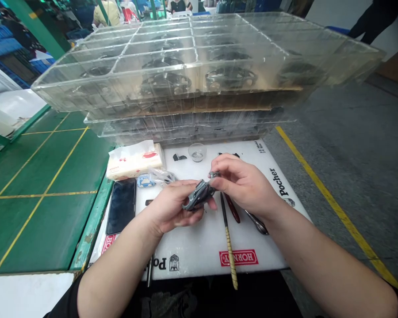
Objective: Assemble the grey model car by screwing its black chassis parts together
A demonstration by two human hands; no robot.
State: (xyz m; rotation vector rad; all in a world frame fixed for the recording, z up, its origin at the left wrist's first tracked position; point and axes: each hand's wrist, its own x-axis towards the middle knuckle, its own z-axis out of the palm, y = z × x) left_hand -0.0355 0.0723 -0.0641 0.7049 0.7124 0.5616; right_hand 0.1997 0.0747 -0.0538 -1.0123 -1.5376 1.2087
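Observation:
A small dark grey moulded part (199,195) is gripped between the thumb and fingers of my left hand (175,203), tilted above the white board. My right hand (242,181) pinches a small grey piece (213,174) at the part's upper right end; whether the two are joined I cannot tell. Below my hands lie a thin tool with a yellow wrapped handle (231,256), a dark red handled tool (232,208) and a shiny metal tool (258,223). A small clear cup (197,153) and a black piece (179,157) sit just beyond.
Clear compartment trays (199,106) holding dark parts are stacked across the far side. On the white board (199,260), a tissue pack (135,161) and a phone (121,206) lie at left. A green table (36,185) adjoins at left; grey floor shows at right.

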